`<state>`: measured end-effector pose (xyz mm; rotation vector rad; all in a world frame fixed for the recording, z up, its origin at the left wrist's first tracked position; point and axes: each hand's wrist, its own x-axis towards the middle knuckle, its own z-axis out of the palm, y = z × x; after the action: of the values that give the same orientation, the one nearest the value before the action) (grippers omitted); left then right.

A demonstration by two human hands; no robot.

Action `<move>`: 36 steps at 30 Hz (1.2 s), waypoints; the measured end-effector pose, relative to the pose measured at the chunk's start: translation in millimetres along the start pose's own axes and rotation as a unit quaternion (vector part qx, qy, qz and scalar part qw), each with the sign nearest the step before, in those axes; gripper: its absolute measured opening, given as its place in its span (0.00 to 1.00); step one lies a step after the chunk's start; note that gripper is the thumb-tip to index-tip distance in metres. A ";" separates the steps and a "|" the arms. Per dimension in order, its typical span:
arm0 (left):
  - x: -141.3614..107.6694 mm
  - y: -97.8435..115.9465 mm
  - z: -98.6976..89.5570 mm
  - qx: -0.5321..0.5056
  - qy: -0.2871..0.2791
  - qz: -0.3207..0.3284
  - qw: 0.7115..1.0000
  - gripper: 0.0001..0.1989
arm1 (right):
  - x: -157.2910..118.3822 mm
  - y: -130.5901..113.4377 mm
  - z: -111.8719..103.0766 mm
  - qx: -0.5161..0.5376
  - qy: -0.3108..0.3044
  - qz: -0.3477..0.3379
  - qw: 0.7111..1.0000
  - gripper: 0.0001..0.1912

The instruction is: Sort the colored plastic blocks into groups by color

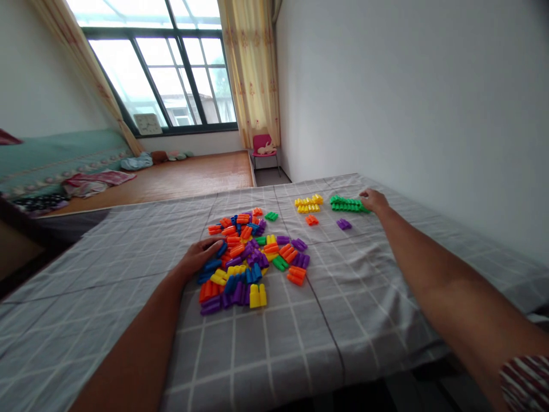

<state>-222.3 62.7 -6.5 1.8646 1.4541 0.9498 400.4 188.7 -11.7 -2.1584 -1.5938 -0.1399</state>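
My left hand (pixel 201 256) is at the near left side of a mixed pile of plastic building blocks, its fingertips closed around a blue block (pixel 222 249). Orange, purple, yellow, green and blue pieces lie heaped beside it. Farther right, my right hand (pixel 374 200) pinches the right end of a green block row (pixel 347 203); the fingers partly hide the piece there. Left of that row stands a group of yellow blocks (pixel 309 204) in two lines. A single orange block (pixel 311 220) and a purple block (pixel 343 224) lie just in front.
A grey checked cloth (pixel 274 355) covers the table, with wrinkles at its right side. A white wall (pixel 407 103) runs along the right. Behind are a wooden platform (pixel 201 171), a pink chair (pixel 262 143) with a plush toy, and a window.
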 end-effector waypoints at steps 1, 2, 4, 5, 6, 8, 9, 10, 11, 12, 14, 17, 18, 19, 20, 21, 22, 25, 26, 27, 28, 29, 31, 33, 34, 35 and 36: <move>0.3 0.7 0.0 0.000 0.002 -0.001 1.000 0.27 | -7.5 8.8 0.5 0.000 -0.009 0.026 1.000 0.16; 0.3 1.9 0.0 0.000 0.002 -0.003 1.000 0.27 | -15.5 16.0 2.0 0.003 -0.020 0.047 0.999 0.15; -0.6 5.7 -0.1 -0.001 0.003 -0.007 1.000 0.28 | -30.5 25.2 6.8 0.025 -0.034 0.064 0.997 0.15; -1.5 8.1 -0.2 -0.002 0.005 -0.009 1.000 0.29 | -36.6 27.6 9.4 0.042 -0.036 0.059 0.997 0.16; -2.7 10.6 -0.3 -0.003 0.008 -0.013 1.000 0.30 | -41.3 29.1 11.6 0.060 -0.033 0.050 0.996 0.16; -5.1 15.0 -0.7 -0.002 0.012 -0.021 1.000 0.31 | -46.5 30.7 14.2 0.087 -0.023 0.034 0.995 0.17; -6.1 16.3 -1.0 -0.001 0.013 -0.024 1.000 0.32 | -47.1 31.4 14.4 0.094 -0.020 0.031 0.995 0.18; -6.8 17.1 -1.3 0.001 0.011 -0.025 1.000 0.32 | -46.5 32.1 13.8 0.096 -0.021 0.027 0.995 0.18; -7.1 17.1 -1.6 0.003 0.010 -0.026 1.000 0.32 | -45.2 32.9 12.5 0.094 -0.024 0.023 0.995 0.19; -7.2 16.7 -1.9 0.005 0.008 -0.025 1.000 0.32 | -43.4 33.8 10.7 0.088 -0.029 0.015 0.996 0.19; -6.6 14.8 -2.4 0.007 0.005 -0.019 1.000 0.32 | -39.5 34.8 6.3 0.067 -0.033 -0.005 0.997 0.20; -5.5 12.0 -2.8 0.006 0.001 -0.018 1.000 0.32 | -37.1 33.1 1.4 0.043 -0.021 -0.009 0.999 0.21; -5.2 11.4 -2.9 0.005 0.000 -0.022 1.000 0.32 | -37.7 31.7 0.8 0.040 -0.020 0.005 0.999 0.20; -4.9 11.0 -3.0 0.004 -0.001 -0.027 1.000 0.33 | -39.0 30.1 0.8 0.037 -0.024 0.020 0.999 0.18; -4.7 10.8 -3.0 0.003 0.000 -0.033 0.999 0.33 | -40.6 28.4 1.3 0.035 -0.033 0.035 0.998 0.17; -4.6 10.8 -3.1 0.001 0.001 -0.036 0.999 0.33 | -42.3 27.0 2.0 0.031 -0.042 0.042 0.998 0.17; -4.5 11.0 -3.0 0.000 0.002 -0.037 0.999 0.33 | -43.7 25.8 2.7 0.028 -0.049 0.041 0.998 0.18; -5.2 13.1 -2.2 -0.003 0.008 -0.029 1.000 0.33 | -43.6 25.5 3.4 0.018 -0.056 0.028 0.998 0.18; -5.7 14.0 -1.7 -0.004 0.011 -0.027 1.000 0.34 | -41.9 26.1 3.2 0.013 -0.057 0.030 0.998 0.19; -6.2 14.7 -1.0 -0.005 0.014 -0.025 1.000 0.34 | -39.6 26.9 3.1 0.008 -0.059 0.034 0.998 0.21; -6.5 15.0 -0.3 -0.006 0.019 -0.024 1.000 0.35 | -37.0 27.5 3.1 0.004 -0.062 0.039 0.997 0.22; -6.6 14.5 0.5 -0.006 0.022 -0.024 0.999 0.35 | -34.5 27.9 3.5 0.002 -0.066 0.041 0.997 0.22; -5.9 11.0 1.8 -0.004 0.024 -0.018 1.000 0.35 | -31.7 27.7 5.1 0.001 -0.069 0.034 0.997 0.18; -4.1 4.5 2.8 -0.002 0.021 -0.008 1.000 0.33 | -32.5 26.6 7.0 0.004 -0.069 0.018 0.997 0.16; -2.8 0.6 3.1 -0.004 0.022 -0.006 1.000 0.32 | -33.9 25.8 7.5 0.005 -0.067 0.011 0.998 0.17; -1.5 -3.3 3.3 -0.006 0.027 -0.008 1.000 0.31 | -35.7 24.6 7.3 0.002 -0.066 0.007 0.998 0.17; -0.1 -6.9 3.5 -0.009 0.037 -0.012 0.999 0.31 | -37.4 22.7 6.3 -0.003 -0.069 0.008 0.998 0.18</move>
<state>-223.4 64.1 -14.0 1.8121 1.5046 1.0267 408.0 153.0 -36.7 -2.2266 -1.6515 0.0096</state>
